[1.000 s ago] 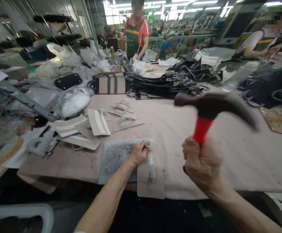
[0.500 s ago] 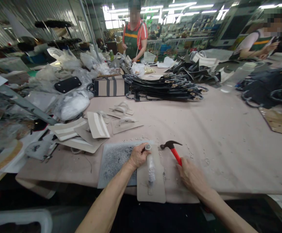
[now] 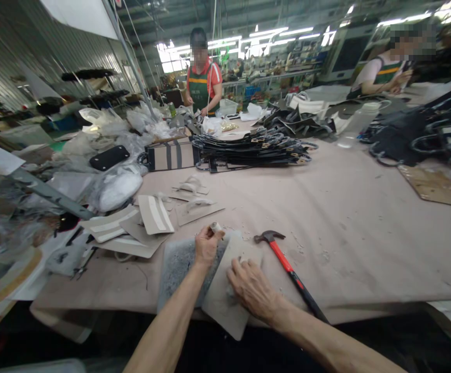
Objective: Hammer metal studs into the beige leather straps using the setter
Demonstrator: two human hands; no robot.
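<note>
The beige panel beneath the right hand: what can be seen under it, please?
A speckled grey board shows from under the left side of the panel. Whatever else lies beneath the panel is covered and cannot be seen.

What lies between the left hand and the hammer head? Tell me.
The head view shows, from left hand to hammer head: a strip of speckled board, the upper end of the beige panel, then a little tablecloth.

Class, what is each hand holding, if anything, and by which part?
The left hand holds a small cylindrical tool near its exposed end. The right hand lies over the beige panel; whether it grips anything there is hidden.
</note>
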